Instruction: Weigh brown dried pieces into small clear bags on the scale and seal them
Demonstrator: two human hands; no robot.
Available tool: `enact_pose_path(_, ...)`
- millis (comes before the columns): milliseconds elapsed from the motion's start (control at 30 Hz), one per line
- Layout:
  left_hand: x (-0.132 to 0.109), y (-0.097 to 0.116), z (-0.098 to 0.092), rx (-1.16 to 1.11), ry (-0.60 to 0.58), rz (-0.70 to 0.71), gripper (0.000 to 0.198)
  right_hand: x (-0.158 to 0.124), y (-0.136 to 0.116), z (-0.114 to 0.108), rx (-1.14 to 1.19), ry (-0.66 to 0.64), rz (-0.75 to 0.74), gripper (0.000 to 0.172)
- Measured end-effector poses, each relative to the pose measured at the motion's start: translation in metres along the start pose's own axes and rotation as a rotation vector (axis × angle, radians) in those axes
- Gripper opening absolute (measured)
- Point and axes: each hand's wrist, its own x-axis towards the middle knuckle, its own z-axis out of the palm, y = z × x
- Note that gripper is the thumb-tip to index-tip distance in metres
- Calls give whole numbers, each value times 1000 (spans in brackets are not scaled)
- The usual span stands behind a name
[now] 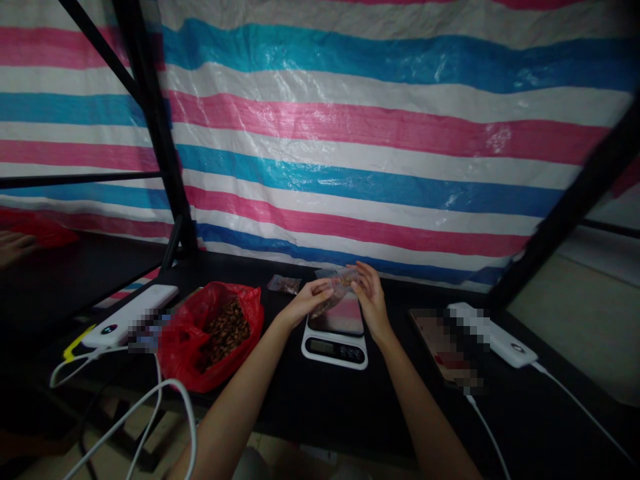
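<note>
Between my two hands is a small clear plastic bag [327,305] with brownish bits inside, held above a white digital kitchen scale [335,352]. My left hand [311,301] pinches the bag's left side near its top. On the other side, my right hand [371,297] grips the bag's upper right edge with bent fingers. The scale's dark shiny plate lies under the bag, and its display faces me. Just left of my left hand, another small filled clear bag [285,285] lies on the black table. A red plastic bag [175,350], open and holding brown nut-like pieces [229,332], stands by my left forearm.
A white power bank [135,313] with looping white cables lies at the left. At the right are a phone [443,347] and a second white power bank [515,350], both cabled. Black frame posts and a striped tarp [350,180] bound the table. Another person's hand [15,248] shows far left.
</note>
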Motion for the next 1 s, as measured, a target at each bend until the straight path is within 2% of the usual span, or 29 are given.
enact_pose_path(200, 0, -2, -2, 0, -6, 21, 55, -1, -2, 1, -7, 16, -7, 25)
enact_pose_path(400, 0, -3, -3, 0, -39, 45, 49, -1, -2, 0, -13, 17, -6, 25)
enact_pose_path(700, 0, -4, -2, 55, -22, 13, 53, -1, -5, 1, -12, 14, -24, 25)
enact_pose_path(833, 1, 0, -3, 198, -20, 62, 51, -1, -7, 0, 3, 51, -26, 27)
enact_pose_path(1000, 0, -1, -3, 576, 32, 179, 42, 1, -5, -2, 42, 127, -27, 31)
